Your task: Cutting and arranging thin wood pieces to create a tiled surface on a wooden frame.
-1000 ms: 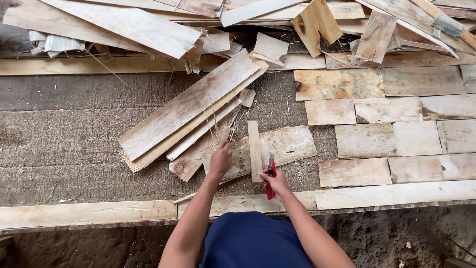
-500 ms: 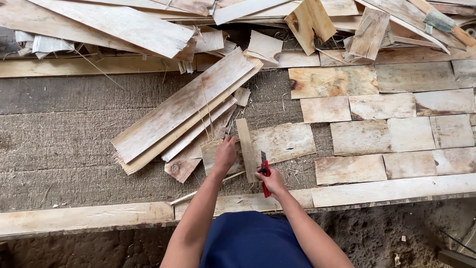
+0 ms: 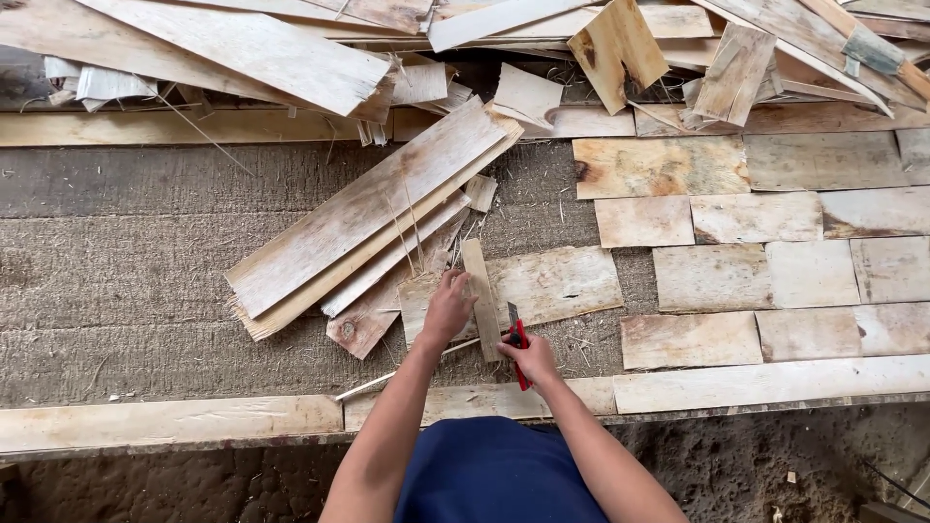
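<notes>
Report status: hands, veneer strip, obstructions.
Left hand pressing narrow veneer strip. Right hand gripping red utility knife, blade beside the strip. Loose veneer pile crowds left.

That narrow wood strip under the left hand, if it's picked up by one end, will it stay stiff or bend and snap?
The strip looks thin like the veneer sheets beside it, so it would probably flex somewhat. It is likely light. Frayed fibres at the sheets' ends hint that it could split along the grain. The left hand presses it flat.

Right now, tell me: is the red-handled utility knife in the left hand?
No, the right hand grips the red-handled utility knife, while the left hand presses on a narrow veneer strip.
</notes>
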